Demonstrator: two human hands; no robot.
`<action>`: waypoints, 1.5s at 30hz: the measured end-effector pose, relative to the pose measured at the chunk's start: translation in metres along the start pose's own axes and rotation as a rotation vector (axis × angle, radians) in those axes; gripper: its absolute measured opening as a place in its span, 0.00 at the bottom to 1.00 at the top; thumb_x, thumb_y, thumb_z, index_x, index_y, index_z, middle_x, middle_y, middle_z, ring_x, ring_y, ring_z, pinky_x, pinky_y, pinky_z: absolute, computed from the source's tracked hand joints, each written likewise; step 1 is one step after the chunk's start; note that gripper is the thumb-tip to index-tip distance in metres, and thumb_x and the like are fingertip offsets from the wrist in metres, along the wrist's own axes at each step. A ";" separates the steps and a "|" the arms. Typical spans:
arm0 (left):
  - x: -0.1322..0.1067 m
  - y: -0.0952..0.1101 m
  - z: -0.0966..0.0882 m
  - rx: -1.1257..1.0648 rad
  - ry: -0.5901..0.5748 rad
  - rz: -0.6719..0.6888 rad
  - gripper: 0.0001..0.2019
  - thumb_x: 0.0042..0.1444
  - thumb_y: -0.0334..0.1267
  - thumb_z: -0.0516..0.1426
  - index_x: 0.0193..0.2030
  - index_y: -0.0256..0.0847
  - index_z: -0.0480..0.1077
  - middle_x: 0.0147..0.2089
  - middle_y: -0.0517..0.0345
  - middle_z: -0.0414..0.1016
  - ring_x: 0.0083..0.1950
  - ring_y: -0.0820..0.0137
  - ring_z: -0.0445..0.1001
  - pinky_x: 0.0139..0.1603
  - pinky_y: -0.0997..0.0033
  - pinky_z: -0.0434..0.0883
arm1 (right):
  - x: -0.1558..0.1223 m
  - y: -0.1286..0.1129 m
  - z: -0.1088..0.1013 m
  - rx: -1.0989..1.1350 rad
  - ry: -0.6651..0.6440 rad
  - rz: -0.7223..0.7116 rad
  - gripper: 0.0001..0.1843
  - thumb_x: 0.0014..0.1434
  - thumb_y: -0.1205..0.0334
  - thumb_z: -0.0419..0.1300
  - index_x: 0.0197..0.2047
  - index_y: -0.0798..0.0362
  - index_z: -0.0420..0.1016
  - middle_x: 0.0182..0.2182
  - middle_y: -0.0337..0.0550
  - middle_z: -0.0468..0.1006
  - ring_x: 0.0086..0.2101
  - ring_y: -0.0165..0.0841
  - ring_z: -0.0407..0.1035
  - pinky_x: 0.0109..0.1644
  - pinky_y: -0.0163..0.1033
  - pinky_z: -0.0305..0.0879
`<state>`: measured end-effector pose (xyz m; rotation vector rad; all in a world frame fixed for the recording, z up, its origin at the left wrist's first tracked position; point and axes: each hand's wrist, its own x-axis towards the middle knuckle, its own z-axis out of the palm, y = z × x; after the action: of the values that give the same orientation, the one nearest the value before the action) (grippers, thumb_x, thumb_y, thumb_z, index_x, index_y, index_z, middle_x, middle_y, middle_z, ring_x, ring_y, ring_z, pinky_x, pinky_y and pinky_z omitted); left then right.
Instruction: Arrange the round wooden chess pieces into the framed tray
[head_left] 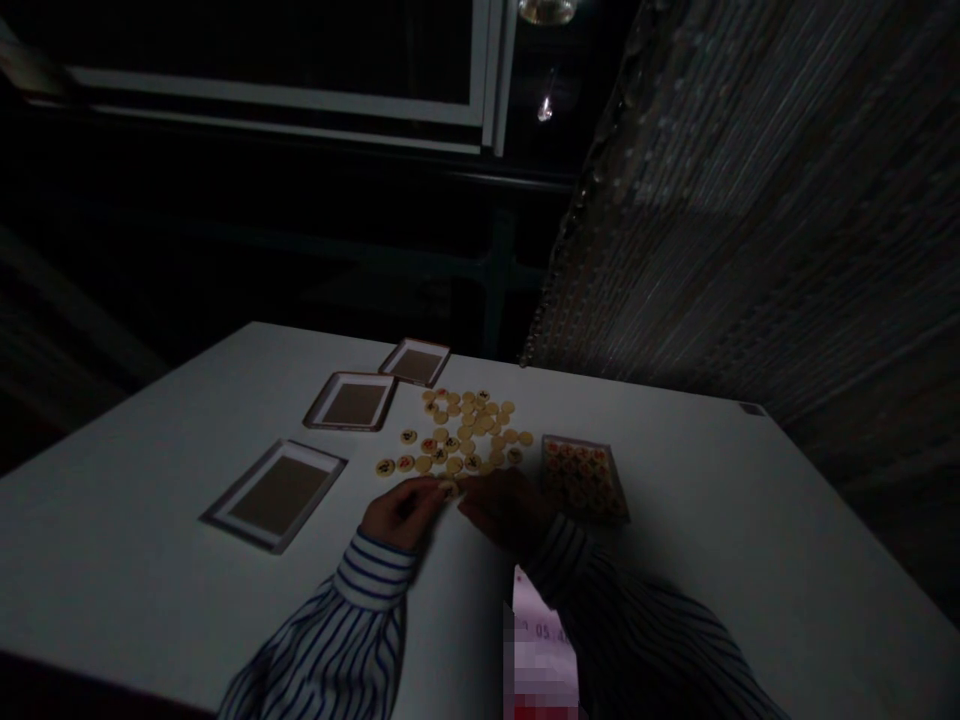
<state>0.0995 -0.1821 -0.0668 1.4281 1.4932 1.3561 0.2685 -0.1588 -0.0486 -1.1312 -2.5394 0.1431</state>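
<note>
My left hand [405, 508] is closed in a pinch on a round xiangqi piece [448, 490] with a dark character on it. Close beside it, my right hand [506, 508] has its fingers bent toward the same piece; shadow hides whether they grip anything. Just beyond both hands lies a loose spread of pale xiangqi pieces [466, 432], some showing red or black characters and others blank side up. A box [583, 478] filled with rows of red-marked pieces sits to the right of my right hand.
Three shallow trays or lids stand on the white table [135, 480]: a near one [279, 492], a middle one [351, 402] and a far one [416, 362]. A bead curtain [675, 220] hangs behind the right side. A bright printed sheet or screen [544, 625] shows under my right forearm.
</note>
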 end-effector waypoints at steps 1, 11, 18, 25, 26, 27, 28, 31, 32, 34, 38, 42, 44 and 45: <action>0.000 0.000 0.000 -0.009 0.002 -0.001 0.11 0.43 0.44 0.59 0.30 0.39 0.73 0.27 0.58 0.77 0.30 0.70 0.74 0.34 0.72 0.71 | 0.000 0.000 0.000 0.011 0.001 -0.002 0.12 0.57 0.59 0.52 0.43 0.52 0.70 0.29 0.42 0.77 0.31 0.33 0.70 0.35 0.36 0.60; 0.003 -0.005 0.003 -0.080 0.028 0.014 0.12 0.42 0.45 0.59 0.29 0.38 0.73 0.27 0.57 0.77 0.29 0.69 0.73 0.34 0.71 0.72 | 0.002 -0.002 -0.008 0.137 0.148 0.006 0.10 0.54 0.65 0.54 0.39 0.51 0.72 0.33 0.41 0.78 0.33 0.31 0.71 0.37 0.34 0.64; 0.004 -0.006 0.006 -0.077 0.035 0.024 0.12 0.42 0.45 0.59 0.28 0.38 0.72 0.26 0.57 0.76 0.28 0.69 0.74 0.32 0.71 0.72 | -0.005 0.007 -0.012 0.161 0.226 0.010 0.11 0.54 0.65 0.53 0.39 0.52 0.73 0.33 0.44 0.78 0.33 0.31 0.72 0.38 0.36 0.66; 0.003 -0.001 0.014 -0.137 -0.023 0.008 0.16 0.42 0.49 0.59 0.29 0.37 0.71 0.30 0.53 0.78 0.33 0.66 0.76 0.38 0.65 0.73 | -0.015 0.028 -0.032 0.123 0.267 0.063 0.13 0.55 0.63 0.51 0.39 0.53 0.74 0.34 0.46 0.78 0.34 0.32 0.72 0.38 0.37 0.68; 0.003 0.000 0.016 -0.145 -0.030 0.009 0.16 0.42 0.50 0.59 0.29 0.38 0.71 0.31 0.53 0.78 0.33 0.66 0.76 0.39 0.65 0.73 | -0.017 0.031 -0.036 0.116 0.275 0.057 0.13 0.54 0.63 0.51 0.39 0.53 0.74 0.34 0.46 0.78 0.35 0.32 0.72 0.38 0.37 0.68; 0.003 0.001 0.017 -0.147 -0.034 0.008 0.16 0.42 0.50 0.59 0.29 0.38 0.71 0.31 0.53 0.78 0.33 0.66 0.76 0.38 0.65 0.73 | -0.018 0.035 -0.038 0.111 0.282 0.052 0.13 0.54 0.64 0.50 0.39 0.53 0.73 0.34 0.46 0.78 0.35 0.32 0.72 0.39 0.37 0.68; 0.003 0.001 0.019 -0.146 -0.035 0.003 0.16 0.42 0.50 0.59 0.29 0.38 0.71 0.30 0.54 0.78 0.33 0.66 0.76 0.38 0.66 0.74 | -0.020 0.038 -0.041 0.109 0.289 0.046 0.13 0.54 0.64 0.50 0.39 0.53 0.73 0.34 0.45 0.78 0.35 0.32 0.72 0.39 0.37 0.68; 0.003 0.003 0.024 -0.146 -0.037 -0.016 0.17 0.41 0.51 0.59 0.30 0.38 0.71 0.30 0.54 0.78 0.33 0.66 0.76 0.37 0.67 0.74 | -0.024 0.045 -0.046 0.108 0.272 0.061 0.13 0.55 0.62 0.51 0.41 0.53 0.73 0.35 0.45 0.78 0.35 0.32 0.72 0.39 0.36 0.67; 0.004 0.004 0.025 -0.151 -0.042 -0.023 0.17 0.41 0.51 0.59 0.30 0.37 0.71 0.30 0.54 0.78 0.32 0.66 0.76 0.36 0.67 0.74 | -0.025 0.046 -0.047 0.106 0.259 0.072 0.13 0.55 0.62 0.51 0.41 0.53 0.72 0.35 0.45 0.78 0.35 0.31 0.72 0.39 0.36 0.67; 0.005 0.006 0.029 -0.160 -0.046 -0.034 0.16 0.41 0.49 0.60 0.29 0.37 0.71 0.28 0.54 0.78 0.30 0.67 0.76 0.33 0.68 0.74 | -0.026 0.049 -0.049 0.104 0.243 0.094 0.12 0.55 0.62 0.51 0.41 0.53 0.73 0.34 0.44 0.78 0.34 0.31 0.72 0.38 0.35 0.67; 0.007 0.011 0.039 -0.159 -0.035 -0.038 0.14 0.41 0.46 0.60 0.28 0.37 0.71 0.25 0.56 0.77 0.27 0.68 0.74 0.29 0.70 0.73 | -0.028 0.053 -0.053 0.104 0.283 0.112 0.12 0.54 0.63 0.52 0.39 0.53 0.73 0.32 0.43 0.78 0.32 0.31 0.72 0.37 0.35 0.67; 0.010 0.017 0.053 -0.202 -0.024 -0.073 0.14 0.40 0.46 0.60 0.28 0.36 0.70 0.26 0.56 0.76 0.29 0.69 0.74 0.30 0.71 0.72 | -0.030 0.056 -0.059 0.058 0.282 0.081 0.11 0.54 0.63 0.52 0.37 0.53 0.74 0.33 0.44 0.78 0.33 0.31 0.72 0.39 0.36 0.67; 0.011 0.022 0.062 -0.249 -0.027 -0.087 0.14 0.40 0.46 0.60 0.29 0.36 0.70 0.26 0.57 0.76 0.28 0.70 0.73 0.30 0.72 0.71 | -0.031 0.057 -0.062 0.042 0.256 0.093 0.11 0.54 0.63 0.52 0.37 0.53 0.73 0.33 0.44 0.78 0.34 0.32 0.72 0.39 0.36 0.67; 0.012 0.024 0.067 -0.271 -0.025 -0.088 0.14 0.39 0.45 0.60 0.29 0.37 0.70 0.25 0.57 0.75 0.27 0.71 0.73 0.30 0.72 0.71 | -0.032 0.058 -0.064 0.040 0.249 0.102 0.11 0.54 0.63 0.52 0.37 0.53 0.73 0.33 0.44 0.78 0.34 0.32 0.72 0.39 0.37 0.67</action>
<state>0.1667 -0.1583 -0.0580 1.1915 1.2845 1.4198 0.3518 -0.1462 -0.0117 -1.1842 -2.2530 0.0725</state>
